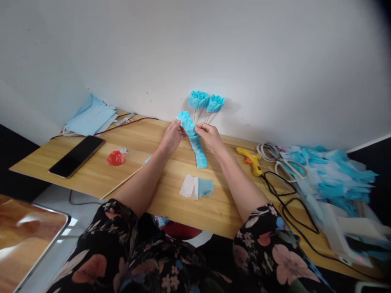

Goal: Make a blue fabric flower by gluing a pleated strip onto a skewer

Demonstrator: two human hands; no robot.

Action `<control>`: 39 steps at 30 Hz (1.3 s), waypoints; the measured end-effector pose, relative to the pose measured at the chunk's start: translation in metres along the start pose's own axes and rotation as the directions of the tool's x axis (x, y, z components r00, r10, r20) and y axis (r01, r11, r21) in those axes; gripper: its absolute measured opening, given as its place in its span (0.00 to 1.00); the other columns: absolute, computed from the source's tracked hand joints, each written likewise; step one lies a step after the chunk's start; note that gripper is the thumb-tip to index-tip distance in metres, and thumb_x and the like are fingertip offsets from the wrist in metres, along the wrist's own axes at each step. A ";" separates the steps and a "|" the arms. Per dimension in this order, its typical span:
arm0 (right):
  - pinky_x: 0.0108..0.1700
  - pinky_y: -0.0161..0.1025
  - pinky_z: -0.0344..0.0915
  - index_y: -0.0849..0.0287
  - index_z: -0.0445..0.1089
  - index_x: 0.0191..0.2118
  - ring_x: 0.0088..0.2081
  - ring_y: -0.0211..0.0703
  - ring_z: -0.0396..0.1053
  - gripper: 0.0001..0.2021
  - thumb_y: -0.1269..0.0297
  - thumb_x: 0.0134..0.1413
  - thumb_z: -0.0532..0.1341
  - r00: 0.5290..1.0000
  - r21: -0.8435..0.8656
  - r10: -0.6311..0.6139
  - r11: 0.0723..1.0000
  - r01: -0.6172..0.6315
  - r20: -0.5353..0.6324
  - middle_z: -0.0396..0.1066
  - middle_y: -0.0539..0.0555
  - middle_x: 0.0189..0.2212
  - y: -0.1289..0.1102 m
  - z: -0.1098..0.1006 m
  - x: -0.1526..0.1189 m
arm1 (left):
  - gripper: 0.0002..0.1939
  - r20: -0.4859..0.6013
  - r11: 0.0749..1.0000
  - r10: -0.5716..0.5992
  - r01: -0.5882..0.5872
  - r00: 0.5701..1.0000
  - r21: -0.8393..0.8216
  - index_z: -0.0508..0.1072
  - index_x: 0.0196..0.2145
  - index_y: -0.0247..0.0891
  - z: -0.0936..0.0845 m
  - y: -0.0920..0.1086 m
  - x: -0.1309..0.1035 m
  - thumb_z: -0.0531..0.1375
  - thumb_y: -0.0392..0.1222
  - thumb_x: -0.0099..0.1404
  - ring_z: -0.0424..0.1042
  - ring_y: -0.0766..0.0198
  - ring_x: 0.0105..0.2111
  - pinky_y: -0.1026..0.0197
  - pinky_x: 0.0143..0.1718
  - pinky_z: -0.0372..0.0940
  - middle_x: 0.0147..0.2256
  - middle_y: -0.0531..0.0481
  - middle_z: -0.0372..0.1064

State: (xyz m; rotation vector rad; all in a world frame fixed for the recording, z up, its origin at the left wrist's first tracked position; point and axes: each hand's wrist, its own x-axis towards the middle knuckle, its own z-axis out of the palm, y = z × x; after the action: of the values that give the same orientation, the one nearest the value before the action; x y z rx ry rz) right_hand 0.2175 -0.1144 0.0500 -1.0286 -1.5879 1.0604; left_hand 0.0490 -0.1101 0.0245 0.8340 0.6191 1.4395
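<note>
A long pleated strip of blue mask fabric (198,147) hangs between my hands, its lower end reaching down over the table. My left hand (174,132) pinches it near the upper end, and my right hand (207,132) grips its right edge a little lower. Behind it, two blue fabric flowers (198,100) on thin sticks lean near the wall. Small white and blue fabric pieces (197,187) lie between my forearms. A thin wooden stick (124,181) rests by my left forearm, partly covered by it.
At the left are blue face masks (91,116), a black phone (76,156) and a red wrapper (115,158). To the right lie a yellow glue gun (250,159) with its black cord, scissors (290,169) and a heap of blue fabric scraps (332,171). A white power strip (345,240) sits front right.
</note>
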 end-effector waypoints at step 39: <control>0.48 0.45 0.72 0.55 0.76 0.55 0.43 0.48 0.78 0.25 0.53 0.51 0.66 0.999 0.003 -0.027 1.000 0.027 0.047 0.81 0.52 0.39 0.008 0.001 0.003 | 0.17 0.025 1.000 0.026 -0.026 0.999 0.000 0.72 0.45 0.42 -0.002 -0.002 -0.002 0.67 0.38 0.58 0.76 0.62 0.36 0.61 0.39 0.68 0.38 0.51 0.77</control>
State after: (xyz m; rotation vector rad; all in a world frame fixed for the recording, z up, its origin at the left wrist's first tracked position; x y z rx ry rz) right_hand 0.2168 -0.1098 0.0430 -0.9851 -1.6334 1.0748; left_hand 0.0484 -0.1114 0.0211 0.8621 0.5915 1.4507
